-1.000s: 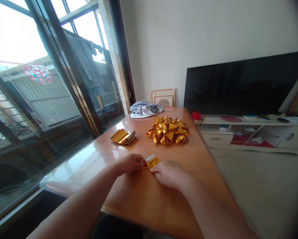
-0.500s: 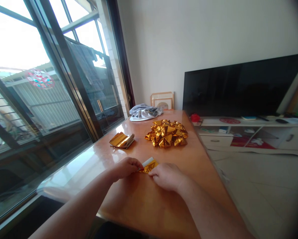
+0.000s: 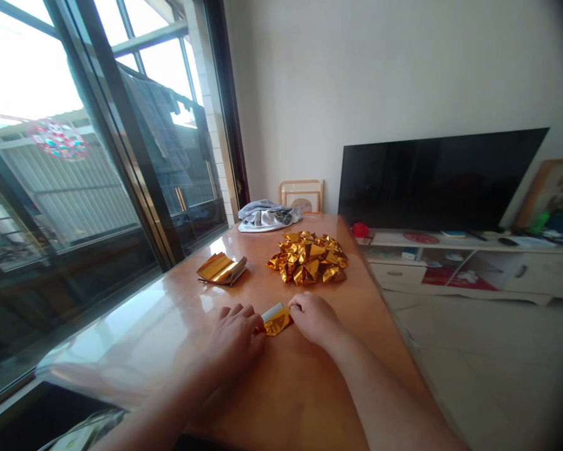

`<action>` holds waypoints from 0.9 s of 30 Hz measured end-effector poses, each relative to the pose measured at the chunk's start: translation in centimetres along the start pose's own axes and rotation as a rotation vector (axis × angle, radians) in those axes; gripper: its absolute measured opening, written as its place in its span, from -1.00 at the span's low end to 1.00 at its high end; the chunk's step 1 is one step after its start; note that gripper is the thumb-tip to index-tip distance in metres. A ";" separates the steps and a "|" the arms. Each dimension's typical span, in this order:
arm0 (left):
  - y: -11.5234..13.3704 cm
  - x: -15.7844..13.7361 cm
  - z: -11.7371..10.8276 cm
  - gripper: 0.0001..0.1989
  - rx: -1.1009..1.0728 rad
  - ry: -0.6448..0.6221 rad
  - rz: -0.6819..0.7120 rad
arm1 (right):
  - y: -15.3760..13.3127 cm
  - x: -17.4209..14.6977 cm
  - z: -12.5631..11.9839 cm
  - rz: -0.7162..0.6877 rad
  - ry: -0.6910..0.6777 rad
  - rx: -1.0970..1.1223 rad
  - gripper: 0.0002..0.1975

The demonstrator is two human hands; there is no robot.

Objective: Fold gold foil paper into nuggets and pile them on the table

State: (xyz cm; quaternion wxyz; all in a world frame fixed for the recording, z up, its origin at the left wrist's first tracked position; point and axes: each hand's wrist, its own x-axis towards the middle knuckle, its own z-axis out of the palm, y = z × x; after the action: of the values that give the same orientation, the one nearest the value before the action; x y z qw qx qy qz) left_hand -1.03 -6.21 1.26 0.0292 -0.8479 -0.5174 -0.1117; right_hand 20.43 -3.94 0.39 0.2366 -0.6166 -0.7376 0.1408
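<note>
A partly folded sheet of gold foil paper [image 3: 277, 322], with a pale strip along its far side, lies on the wooden table [image 3: 281, 382] between my hands. My left hand [image 3: 238, 329] is closed at its left end, the thumb side against the paper. At the right end, the curled fingers of my right hand [image 3: 312, 316] pinch the paper's edge. Beyond them sits a heap of folded gold foil pieces [image 3: 309, 257]. To its left is a stack of flat gold foil sheets [image 3: 222, 269].
Grey and white cloth [image 3: 269, 216] lies at the table's far end, before leaning picture frames [image 3: 302, 194]. A glass door [image 3: 98, 188] runs along the left. To the right, a television [image 3: 431, 181] stands above a white cabinet [image 3: 450, 266].
My left hand has turned so its back faces up more, over the paper's left end. My right hand has shifted to the paper's far right corner. The view has moved slightly right.
</note>
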 end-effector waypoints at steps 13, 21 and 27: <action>0.2 -0.2 0.9 -0.75 0.001 0.052 -0.018 | 0.6 1.0 2.7 0.077 0.043 0.093 -0.89; 0.6 -0.3 0.6 -0.67 0.017 0.070 0.003 | 1.3 1.4 3.2 0.106 0.010 0.301 -0.92; 1.1 -0.6 0.5 -0.73 0.020 0.073 0.044 | 1.4 1.3 3.6 0.148 -0.042 0.422 -0.94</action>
State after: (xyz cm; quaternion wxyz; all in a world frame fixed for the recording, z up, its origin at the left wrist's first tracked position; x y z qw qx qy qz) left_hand -0.28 -7.17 0.73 0.0589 -0.8541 -0.4984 -0.1370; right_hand 19.57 -2.04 -3.18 0.3341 -0.6028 -0.6492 0.3218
